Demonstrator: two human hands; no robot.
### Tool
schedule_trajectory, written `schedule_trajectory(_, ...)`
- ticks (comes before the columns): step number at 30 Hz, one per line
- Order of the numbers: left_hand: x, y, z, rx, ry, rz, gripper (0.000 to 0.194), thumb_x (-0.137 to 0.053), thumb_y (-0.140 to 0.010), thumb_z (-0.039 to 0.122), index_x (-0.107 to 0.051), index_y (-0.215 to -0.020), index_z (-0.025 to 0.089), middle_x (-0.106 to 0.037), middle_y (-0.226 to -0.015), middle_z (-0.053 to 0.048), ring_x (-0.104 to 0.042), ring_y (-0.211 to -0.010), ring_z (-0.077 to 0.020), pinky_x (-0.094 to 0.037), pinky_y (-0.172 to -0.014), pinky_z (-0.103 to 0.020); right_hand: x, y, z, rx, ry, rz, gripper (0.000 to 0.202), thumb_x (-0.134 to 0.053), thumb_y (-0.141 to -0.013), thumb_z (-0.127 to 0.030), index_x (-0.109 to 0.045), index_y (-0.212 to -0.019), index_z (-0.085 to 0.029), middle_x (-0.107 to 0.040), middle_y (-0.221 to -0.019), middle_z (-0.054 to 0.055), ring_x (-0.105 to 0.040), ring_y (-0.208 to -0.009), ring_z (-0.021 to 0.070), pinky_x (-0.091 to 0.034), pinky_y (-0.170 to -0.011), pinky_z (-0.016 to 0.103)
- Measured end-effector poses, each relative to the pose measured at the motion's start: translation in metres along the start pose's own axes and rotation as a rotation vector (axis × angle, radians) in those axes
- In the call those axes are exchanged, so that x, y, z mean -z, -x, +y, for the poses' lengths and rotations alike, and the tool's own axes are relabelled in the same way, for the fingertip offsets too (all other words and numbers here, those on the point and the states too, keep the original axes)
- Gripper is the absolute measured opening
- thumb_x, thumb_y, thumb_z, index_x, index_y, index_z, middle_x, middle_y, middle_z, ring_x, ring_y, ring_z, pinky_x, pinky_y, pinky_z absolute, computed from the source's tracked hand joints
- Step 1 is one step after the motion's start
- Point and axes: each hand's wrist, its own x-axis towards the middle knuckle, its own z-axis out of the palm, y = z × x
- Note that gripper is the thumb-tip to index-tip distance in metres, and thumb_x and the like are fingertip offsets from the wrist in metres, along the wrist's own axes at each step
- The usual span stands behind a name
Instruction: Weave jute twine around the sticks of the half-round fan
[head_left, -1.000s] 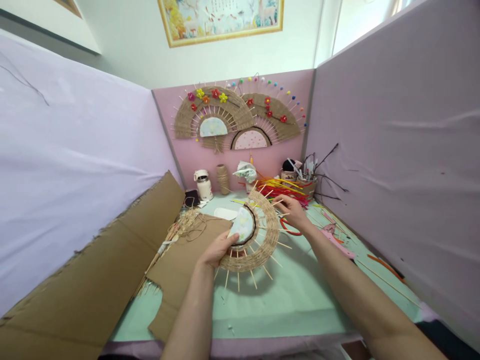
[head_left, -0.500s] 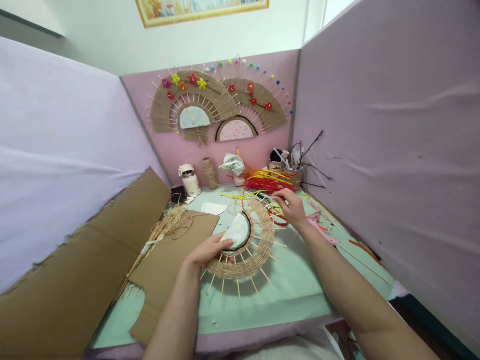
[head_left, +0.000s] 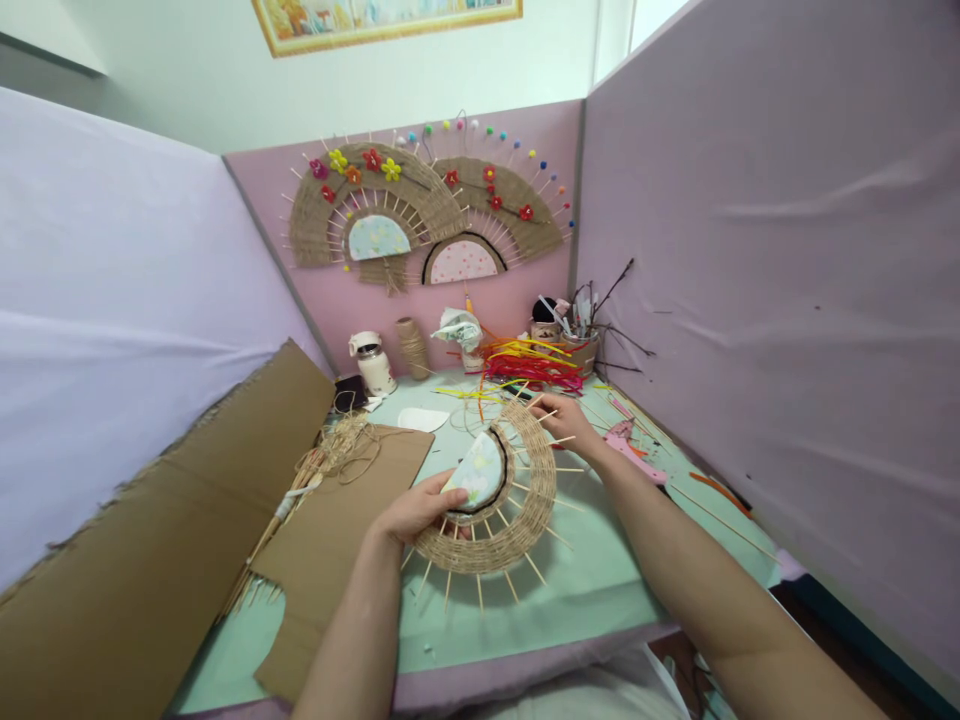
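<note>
My left hand grips a woven fan at its half-round centre, thumb on top and fingers beneath. That centre is pale blue floral cloth with a black cord edge. Around it, thin wooden sticks fan out through a band of woven twine, their tips showing past the outer edge. My right hand is at the band's upper right end, its fingers closed among the stick tips and partly behind them. What it pinches is too small to make out.
Colourful pipe cleaners, a twine spool and a white bottle stand or lie at the back. A pink glue gun lies right; cardboard and bundled sticks lie left. Two finished fans hang on the pink panel.
My right hand has moved slightly down and left, from above the stick tips to in among them. The fan has shifted a little toward me, still in my left hand.
</note>
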Motion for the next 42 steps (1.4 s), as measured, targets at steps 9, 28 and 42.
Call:
schedule_trajectory(9, -0.006, -0.002, -0.002, 0.021, 0.008, -0.064, 0.053, -0.072, -0.07, 0.041, -0.059, -0.117, 0.021, -0.065, -0.091, -0.006, -0.06, -0.06, -0.013, -0.052, -0.056, -0.026, 0.008, 0.001, -0.003, 0.033, 0.016, 0.19, 0.018, -0.058, -0.075, -0.035, -0.062, -0.069, -0.018, -0.06, -0.065, 0.001, -0.051, -0.061, 0.0147, -0.04, -0.06, 0.027)
schedule_trajectory(28, -0.006, -0.002, -0.003, 0.079, -0.065, -0.161, 0.055, -0.073, -0.07, 0.04, -0.059, -0.119, 0.019, -0.065, -0.093, -0.005, -0.06, -0.06, -0.0123, -0.052, -0.057, -0.027, 0.017, -0.004, 0.003, 0.195, 0.065, 0.267, 0.014, -0.057, -0.081, -0.03, -0.064, -0.079, -0.018, -0.064, -0.076, 0.004, -0.056, -0.069, 0.0162, -0.044, -0.065, 0.029)
schedule_trajectory(42, -0.009, -0.004, 0.001, -0.014, 0.007, -0.009, 0.059, -0.07, -0.072, 0.042, -0.054, -0.124, 0.02, -0.065, -0.095, -0.005, -0.059, -0.056, -0.0102, -0.049, -0.053, -0.023, 0.016, -0.001, -0.005, -0.153, -0.087, -0.133, 0.024, -0.062, -0.071, -0.038, -0.068, -0.074, -0.015, -0.066, -0.073, 0.004, -0.057, -0.068, 0.0162, -0.044, -0.062, 0.027)
